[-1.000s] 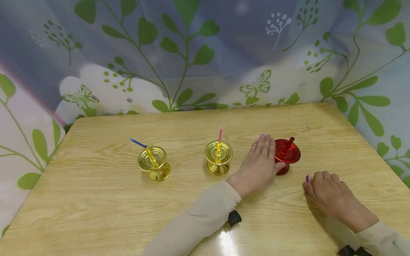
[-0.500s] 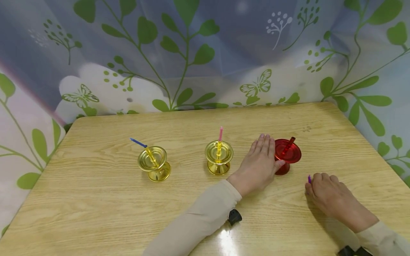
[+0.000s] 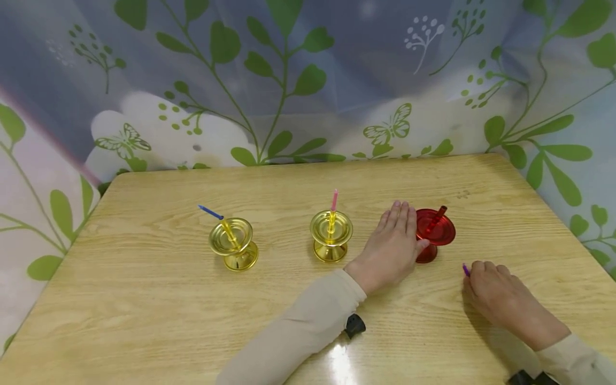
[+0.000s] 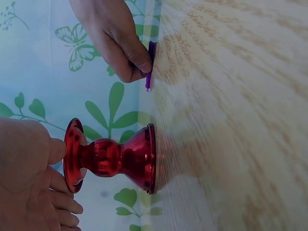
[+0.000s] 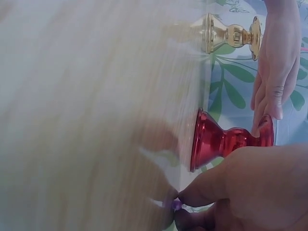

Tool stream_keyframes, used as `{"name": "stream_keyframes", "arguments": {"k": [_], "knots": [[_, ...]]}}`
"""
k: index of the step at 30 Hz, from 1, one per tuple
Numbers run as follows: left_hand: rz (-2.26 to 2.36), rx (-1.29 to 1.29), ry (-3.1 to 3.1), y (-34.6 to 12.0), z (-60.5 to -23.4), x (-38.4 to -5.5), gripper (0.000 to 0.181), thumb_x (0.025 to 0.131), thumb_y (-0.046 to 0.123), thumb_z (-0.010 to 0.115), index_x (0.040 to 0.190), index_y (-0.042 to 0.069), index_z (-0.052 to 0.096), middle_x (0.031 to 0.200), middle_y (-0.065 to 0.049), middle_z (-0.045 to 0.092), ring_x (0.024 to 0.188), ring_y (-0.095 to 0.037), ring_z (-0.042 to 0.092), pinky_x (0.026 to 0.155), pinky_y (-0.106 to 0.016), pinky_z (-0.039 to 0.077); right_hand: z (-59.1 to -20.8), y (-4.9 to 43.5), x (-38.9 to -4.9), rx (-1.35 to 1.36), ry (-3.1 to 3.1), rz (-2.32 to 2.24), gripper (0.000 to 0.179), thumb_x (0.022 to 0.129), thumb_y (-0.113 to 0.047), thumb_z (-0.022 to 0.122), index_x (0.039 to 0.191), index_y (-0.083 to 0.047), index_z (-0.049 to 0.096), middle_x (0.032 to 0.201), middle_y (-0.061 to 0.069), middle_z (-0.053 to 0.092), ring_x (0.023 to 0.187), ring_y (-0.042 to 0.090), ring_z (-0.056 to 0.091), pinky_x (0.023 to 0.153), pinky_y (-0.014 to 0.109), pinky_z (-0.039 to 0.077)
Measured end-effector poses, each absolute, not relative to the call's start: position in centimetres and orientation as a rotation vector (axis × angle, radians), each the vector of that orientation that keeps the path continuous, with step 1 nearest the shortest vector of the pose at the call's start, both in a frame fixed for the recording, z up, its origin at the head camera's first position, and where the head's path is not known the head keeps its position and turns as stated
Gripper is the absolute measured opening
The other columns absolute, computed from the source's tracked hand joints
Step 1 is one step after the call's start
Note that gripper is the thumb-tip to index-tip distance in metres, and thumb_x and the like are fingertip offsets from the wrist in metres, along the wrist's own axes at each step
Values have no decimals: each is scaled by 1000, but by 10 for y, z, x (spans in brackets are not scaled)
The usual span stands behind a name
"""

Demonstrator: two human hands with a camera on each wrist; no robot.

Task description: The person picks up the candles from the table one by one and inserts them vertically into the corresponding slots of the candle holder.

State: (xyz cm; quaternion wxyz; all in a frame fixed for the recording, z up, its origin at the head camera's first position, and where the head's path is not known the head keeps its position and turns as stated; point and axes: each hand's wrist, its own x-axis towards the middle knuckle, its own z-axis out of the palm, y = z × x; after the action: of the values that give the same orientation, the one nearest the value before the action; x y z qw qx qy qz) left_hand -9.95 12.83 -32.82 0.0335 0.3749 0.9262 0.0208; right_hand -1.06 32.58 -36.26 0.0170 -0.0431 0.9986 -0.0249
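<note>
A shiny red candle holder [image 3: 446, 234] stands on the table, with a narrow tube rising aslant from its dish. My left hand [image 3: 387, 254] lies along its left side with fingers straight. In the left wrist view, the thumb of my left hand [image 4: 29, 163] touches the holder's rim. To the right and nearer me, my right hand [image 3: 502, 297] pinches a small purple candle [image 3: 466, 269] between thumb and fingers, low at the tabletop. In the left wrist view the purple candle [image 4: 151, 53] lies close along the table; its middle is covered by the fingertips.
Left of my left hand stands a gold candle holder [image 3: 330, 252] bearing an upright pink candle [image 3: 334, 200]. Farther left, another gold holder [image 3: 240, 260] carries a blue candle [image 3: 210, 212] that leans sharply left. A leaf-patterned cloth [image 3: 308, 128] hangs behind the wooden table [image 3: 159, 315].
In my right fingers the purple candle has turned from nearly upright to leaning left, and less of it shows. The right hand has shifted slightly right. My left hand stays at the red holder.
</note>
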Motion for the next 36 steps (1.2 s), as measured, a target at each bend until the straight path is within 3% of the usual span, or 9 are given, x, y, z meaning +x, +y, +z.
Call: {"name": "stream_keyframes", "arguments": {"k": [13, 23, 29, 36], "knots": [[39, 1221, 2840, 136, -329, -97, 63, 105, 41, 17, 153, 0, 17, 159, -14, 16, 148, -27, 6, 119, -33, 11, -360, 332, -4, -98, 3067, -98, 21, 93, -4, 48, 75, 6, 44, 68, 14, 46, 63, 37, 50, 57, 54, 45], [-8, 1204, 2862, 136, -326, -104, 64, 105, 42, 16, 153, 0, 16, 159, -15, 17, 148, -28, 7, 119, -33, 11, -349, 333, -14, -227, 3163, -153, 24, 94, 1, 48, 72, 7, 41, 63, 14, 42, 54, 33, 47, 48, 47, 43], [24, 1160, 2863, 128, -326, -108, 64, 106, 42, 19, 153, -1, 16, 159, -16, 16, 148, -28, 7, 119, -34, 12, -336, 327, -29, -344, 3319, -182, 24, 90, 5, 48, 67, 4, 39, 59, 11, 37, 49, 25, 40, 44, 43, 38], [68, 1159, 2816, 131, -328, -103, 63, 106, 41, 19, 153, 0, 14, 160, -16, 13, 148, -29, 5, 119, -34, 10, -308, 320, -37, -264, 3457, -371, 19, 92, 5, 43, 75, 9, 45, 65, 15, 40, 57, 30, 41, 49, 43, 37]]}}
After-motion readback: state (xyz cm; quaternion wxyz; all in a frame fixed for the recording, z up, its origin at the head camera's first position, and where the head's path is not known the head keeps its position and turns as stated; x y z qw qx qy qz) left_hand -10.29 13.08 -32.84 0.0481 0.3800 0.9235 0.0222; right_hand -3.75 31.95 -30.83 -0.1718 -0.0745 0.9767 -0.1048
